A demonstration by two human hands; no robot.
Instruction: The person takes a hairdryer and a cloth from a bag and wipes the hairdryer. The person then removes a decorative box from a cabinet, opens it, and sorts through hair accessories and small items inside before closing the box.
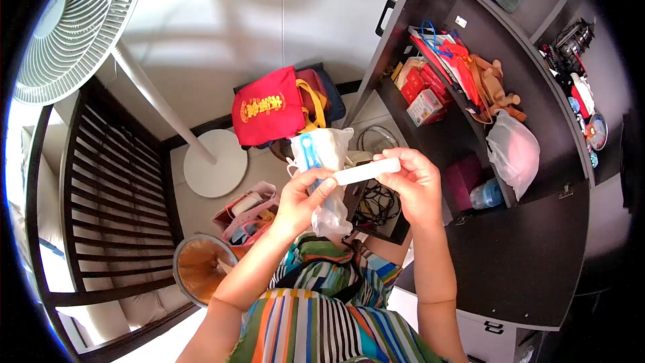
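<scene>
A small white oblong object (367,171) is held level between both hands; its exact kind does not show. My left hand (304,196) pinches its left end between thumb and fingers. At the other end, my right hand (418,185) grips it with thumb and fingertips. Below the hands is a clear plastic bag (330,223) with something blue and white inside. Behind it, black cables (377,203) lie coiled in a dark open box or drawer.
A white fan (213,161) stands at left beside dark slatted rails (121,208). A bin (201,265), a pink bag (252,212) and a red bag (269,109) are on the floor. The open dark cabinet (517,242) at right holds packets and a plastic bag (514,151).
</scene>
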